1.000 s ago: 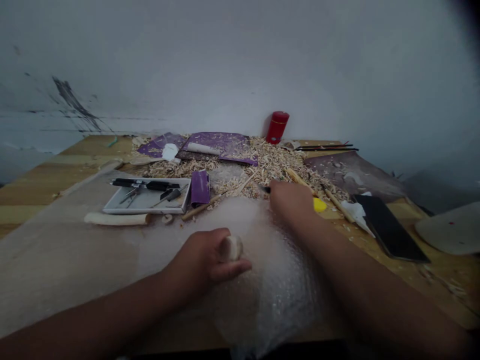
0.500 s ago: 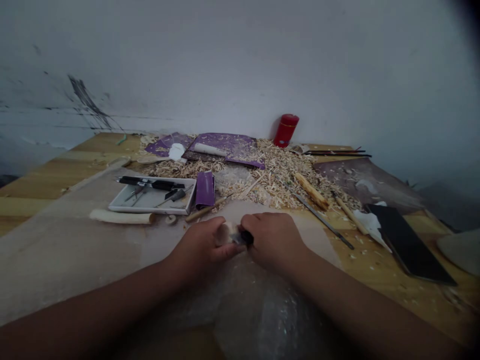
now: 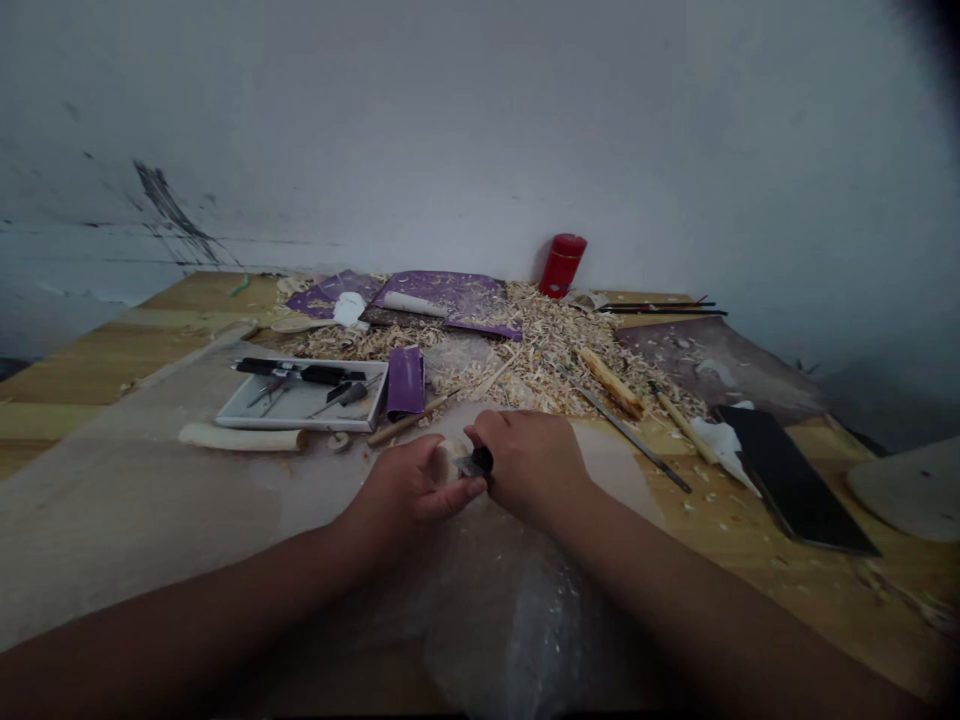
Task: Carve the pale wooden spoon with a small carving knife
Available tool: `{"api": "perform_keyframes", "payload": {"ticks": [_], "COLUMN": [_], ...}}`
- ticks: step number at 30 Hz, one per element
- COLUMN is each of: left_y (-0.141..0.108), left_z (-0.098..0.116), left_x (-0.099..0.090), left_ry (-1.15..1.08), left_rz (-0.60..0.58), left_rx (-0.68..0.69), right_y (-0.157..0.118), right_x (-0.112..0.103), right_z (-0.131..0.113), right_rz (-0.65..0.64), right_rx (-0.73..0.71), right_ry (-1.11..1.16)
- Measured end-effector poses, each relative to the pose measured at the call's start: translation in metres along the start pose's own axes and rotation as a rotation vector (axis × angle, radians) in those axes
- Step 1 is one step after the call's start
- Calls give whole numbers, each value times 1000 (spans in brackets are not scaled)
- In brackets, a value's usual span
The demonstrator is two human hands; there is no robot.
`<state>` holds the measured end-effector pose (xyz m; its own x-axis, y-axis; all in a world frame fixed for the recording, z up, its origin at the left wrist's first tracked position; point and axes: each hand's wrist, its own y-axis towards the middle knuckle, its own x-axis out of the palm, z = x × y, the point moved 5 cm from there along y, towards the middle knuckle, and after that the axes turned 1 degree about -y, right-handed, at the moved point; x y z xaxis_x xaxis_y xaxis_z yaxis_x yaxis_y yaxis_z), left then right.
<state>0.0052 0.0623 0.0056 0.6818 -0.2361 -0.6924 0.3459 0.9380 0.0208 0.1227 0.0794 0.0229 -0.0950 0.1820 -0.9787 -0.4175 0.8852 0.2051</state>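
My left hand (image 3: 411,488) is closed around a small pale piece of wood (image 3: 448,462), most of it hidden by the fingers. My right hand (image 3: 531,462) grips the black handle of a carving knife (image 3: 480,462). The short metal blade points left and lies against the wood. Both hands meet over a sheet of clear plastic (image 3: 517,600) at the near side of the table. The left thumb rests close under the knife.
A white tray (image 3: 225,413) of tools stands left, with a pale curved stick (image 3: 241,438) before it. Wood shavings (image 3: 555,340) heap behind my hands, below a red canister (image 3: 563,266) at the wall. To the right lie a thin file (image 3: 634,440) and a black flat slab (image 3: 795,480).
The right hand and knife have shifted slightly left, and more of the blade shows against the wood. The whole view has moved a little as well.
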Motion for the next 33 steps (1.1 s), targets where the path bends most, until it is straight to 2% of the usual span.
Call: {"api": "perform_keyframes", "payload": {"ticks": [4,5,7,10,13,16,24,28,33], "left_y": [-10,-10,-7,1,7,8,7,5,4], "left_z": [5,5,0,-5,-8,-9,-11,-9,-7], "left_x": [13,13,7,1,0,1,4,7,5], "left_ry": [-15,-14,37,38,-22,-56,-50,-102,-130], "left_rz": [-174,-172,-65,26,35,19,9,-14,-11], "left_rx": [107,109,53,25,17,8,0,71,59], "right_y": [11,12,11,4,-3,-7,-8,-7,-6], "right_x": [3,2,-2,-5,-5,-3,-1,1,-2], "right_z": [44,53,60,44,18,1,-7,-7,-8], "right_rz": [-60,-48,9,61,48,9,-59,-105,8], "right_rx": [243,281,308,186,39,-43,-75,-82,-61], "right_ry": [-114,-129,-136,-49,67,125,138,118,89]}}
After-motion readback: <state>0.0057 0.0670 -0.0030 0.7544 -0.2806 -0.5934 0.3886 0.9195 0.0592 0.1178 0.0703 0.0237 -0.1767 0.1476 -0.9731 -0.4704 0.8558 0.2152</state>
